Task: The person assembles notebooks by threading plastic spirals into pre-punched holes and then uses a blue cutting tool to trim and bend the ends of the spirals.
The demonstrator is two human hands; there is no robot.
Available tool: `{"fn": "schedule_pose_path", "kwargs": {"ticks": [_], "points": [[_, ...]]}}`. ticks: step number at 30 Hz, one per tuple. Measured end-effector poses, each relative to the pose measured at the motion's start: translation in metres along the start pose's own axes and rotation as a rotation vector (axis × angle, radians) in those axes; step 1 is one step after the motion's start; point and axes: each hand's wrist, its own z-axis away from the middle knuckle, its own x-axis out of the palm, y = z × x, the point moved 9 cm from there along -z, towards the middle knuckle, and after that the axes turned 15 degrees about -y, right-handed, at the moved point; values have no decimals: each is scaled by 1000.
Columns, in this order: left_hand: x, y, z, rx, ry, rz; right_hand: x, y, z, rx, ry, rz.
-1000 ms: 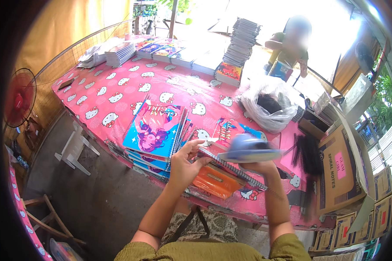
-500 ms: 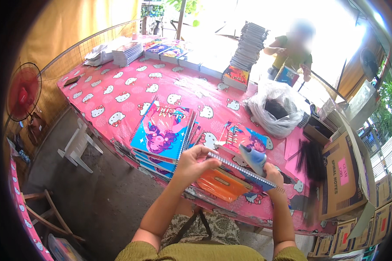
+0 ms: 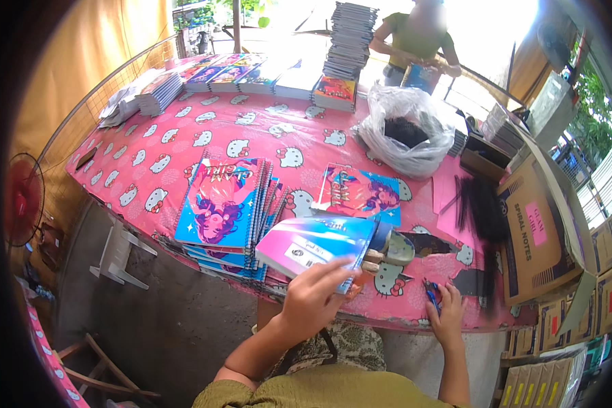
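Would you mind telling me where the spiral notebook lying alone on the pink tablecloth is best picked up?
I would take the lone notebook by its near long edge, coming from the person's side. It lies flat and apart from the stack of notebooks, that edge looks unobstructed, and the plastic bag crowds the far side.

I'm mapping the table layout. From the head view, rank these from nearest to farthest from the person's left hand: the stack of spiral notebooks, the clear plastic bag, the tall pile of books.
Measured from the left hand:
1. Stack of spiral notebooks, just up and to its left on the near table edge.
2. Clear plastic bag, mid-table, up and to the right.
3. Tall pile of books, at the far edge.
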Motion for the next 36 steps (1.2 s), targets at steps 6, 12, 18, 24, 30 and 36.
{"fn": "schedule_pose_path", "kwargs": {"ticks": [6,12,18,24,30,36], "points": [[14,-14,9,-65,20,24,-61,-121,0,-497,55,-511],[11,-3,6,8,76,-58,-71,-183,-5,-621,21,-477],[9,2,9,111,90,-124,24,-172,-13,-278,-1097,-1959],[-73,-23,13,74,604,-175,-25,-112,-22,-266,-239,-1188],[-196,-94,86,-175,1102,-115,-19,-16,-11,3,62,-197],[-219,-121,112,-545,883,-587,-30,-17,-17,45,103,-147]]}}
